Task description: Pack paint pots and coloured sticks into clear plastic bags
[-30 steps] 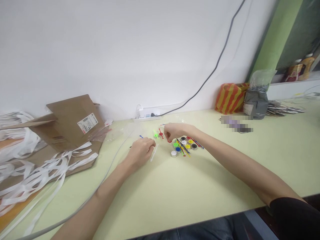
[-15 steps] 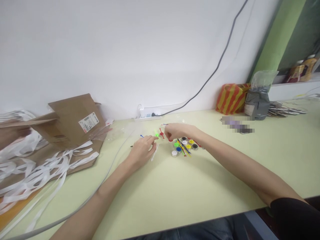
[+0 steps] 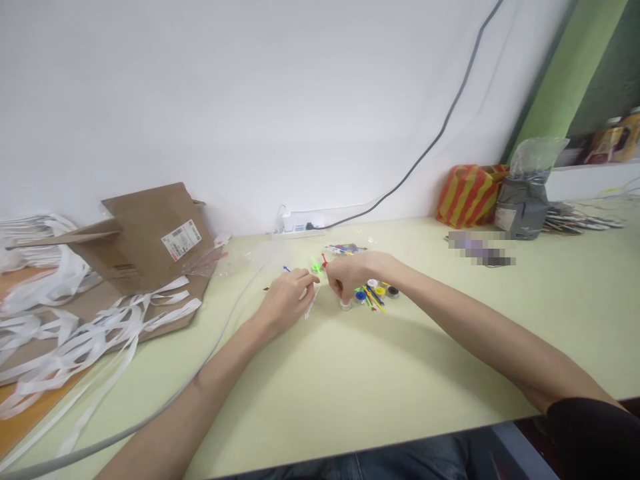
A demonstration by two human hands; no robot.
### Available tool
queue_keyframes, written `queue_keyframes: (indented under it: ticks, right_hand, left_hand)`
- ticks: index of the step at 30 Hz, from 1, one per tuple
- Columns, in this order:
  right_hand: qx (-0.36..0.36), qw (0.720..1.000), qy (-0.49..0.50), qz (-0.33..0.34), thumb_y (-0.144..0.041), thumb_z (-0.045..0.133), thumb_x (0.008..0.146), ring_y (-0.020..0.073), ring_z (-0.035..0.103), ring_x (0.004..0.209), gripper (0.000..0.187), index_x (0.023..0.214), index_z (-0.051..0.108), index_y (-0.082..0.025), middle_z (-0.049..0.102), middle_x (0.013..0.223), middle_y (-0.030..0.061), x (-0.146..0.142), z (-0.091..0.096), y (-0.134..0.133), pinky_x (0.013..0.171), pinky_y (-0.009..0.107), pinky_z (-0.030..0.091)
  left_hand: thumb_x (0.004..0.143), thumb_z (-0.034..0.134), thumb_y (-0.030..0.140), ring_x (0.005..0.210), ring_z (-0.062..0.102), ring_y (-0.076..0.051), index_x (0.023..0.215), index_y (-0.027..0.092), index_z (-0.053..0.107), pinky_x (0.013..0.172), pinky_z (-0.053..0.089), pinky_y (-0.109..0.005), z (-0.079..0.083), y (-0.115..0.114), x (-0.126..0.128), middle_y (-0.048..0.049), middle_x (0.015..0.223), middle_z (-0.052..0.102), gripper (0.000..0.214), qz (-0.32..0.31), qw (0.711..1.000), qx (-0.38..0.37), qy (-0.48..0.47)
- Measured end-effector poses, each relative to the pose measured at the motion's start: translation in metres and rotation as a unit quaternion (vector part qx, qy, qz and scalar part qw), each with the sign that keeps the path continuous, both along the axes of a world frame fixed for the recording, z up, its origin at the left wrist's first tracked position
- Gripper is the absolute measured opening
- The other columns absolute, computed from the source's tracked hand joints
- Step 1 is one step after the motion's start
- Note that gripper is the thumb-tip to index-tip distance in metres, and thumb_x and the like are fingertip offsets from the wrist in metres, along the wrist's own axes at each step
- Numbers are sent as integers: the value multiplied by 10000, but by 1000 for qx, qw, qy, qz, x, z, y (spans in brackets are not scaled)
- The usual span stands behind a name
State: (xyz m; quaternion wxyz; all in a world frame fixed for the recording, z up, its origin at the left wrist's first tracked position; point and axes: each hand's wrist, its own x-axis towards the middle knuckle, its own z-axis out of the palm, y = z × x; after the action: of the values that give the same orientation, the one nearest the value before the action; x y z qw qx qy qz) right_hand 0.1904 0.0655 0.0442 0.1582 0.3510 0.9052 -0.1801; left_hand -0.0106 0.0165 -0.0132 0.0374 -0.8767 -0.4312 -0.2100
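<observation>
The right hand [image 3: 353, 277] is curled down, fingers together, over a small white-lidded pot [image 3: 345, 305] near the middle of the tabletop [image 3: 400, 400], mostly hiding it, so I cannot tell whether it is clamped on. The left hand [image 3: 286, 300] sits just beside, fingers drawn together next to a thin white strip [image 3: 311, 305]; I cannot make out anything held. The pot looks light and stiff, best pinched by its rim. More pots [image 3: 380, 291] crowd against it, mixed with thin plastic sticks [image 3: 371, 300] that look springy and easily knocked. A green piece [image 3: 316, 267] and a red piece [image 3: 325, 261] lie just ahead of the hands. A grey cable [image 3: 215, 340] runs across the tabletop, with cardboard [image 3: 155, 240] and white straps [image 3: 100, 333] well off to the left
</observation>
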Motion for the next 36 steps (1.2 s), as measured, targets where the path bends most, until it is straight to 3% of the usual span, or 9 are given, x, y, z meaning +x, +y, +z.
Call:
queue_keyframes:
  ticks: [4,7,13,17,20,25,31,36]
  right_hand:
    - [48,990,127,33,-181,724,727,119,586,630,74,786,765,-163,713,748,7,1,6,-3,548,230,365]
    - [77,977,196,39,-193,686,775,105,552,598,102,837,758,-156,695,741,9,0,13,-8,530,227,347]
    - [155,951,266,22,-167,651,840,87,535,602,107,884,748,-152,711,785,17,-8,14,-9,558,222,328]
    - [185,954,235,3,-157,632,857,105,552,642,139,942,742,-164,717,814,26,-9,0,1,578,224,313]
    - [149,971,182,50,-132,637,825,125,568,666,178,954,752,-174,701,784,26,-10,-16,6,579,222,322]
    - [57,966,220,122,-113,608,817,113,569,665,130,855,725,-156,682,790,13,-17,-37,9,597,207,375]
    - [7,964,234,128,-129,646,800,118,583,691,87,848,713,-160,683,803,7,-20,-42,10,599,205,399]
    - [-18,966,225,123,-124,636,807,113,588,686,77,832,695,-166,675,800,-3,-23,-40,3,579,204,396]
  left_hand:
    - [996,462,377,909,627,-203,1064,215,635,805,460,-325,5,-4,-1,-43,990,682,247,-45,995,-64,-56]
    - [951,554,460,892,619,-192,1054,212,610,788,465,-310,6,-4,0,-31,1004,678,274,-36,988,-97,-118]
    - [931,595,375,781,599,-169,918,208,619,722,443,-291,0,4,0,-5,858,655,170,26,981,-30,-190]
    - [922,603,285,808,607,-183,922,209,633,726,436,-301,0,13,-11,-29,925,653,82,28,994,49,-89]
    - [924,609,282,821,611,-200,934,205,629,729,439,-312,-1,20,-20,-41,934,643,80,46,994,84,-42]
    - [955,566,271,938,619,-220,1014,215,612,792,444,-325,-4,24,-26,-73,1111,636,93,54,988,133,-56]
    - [949,593,340,713,585,-174,943,211,595,657,396,-296,-4,24,-26,-18,876,660,128,67,987,84,-117]
    - [949,584,371,708,564,-169,899,201,609,652,403,-290,-3,24,-25,-23,826,619,178,39,982,86,-163]
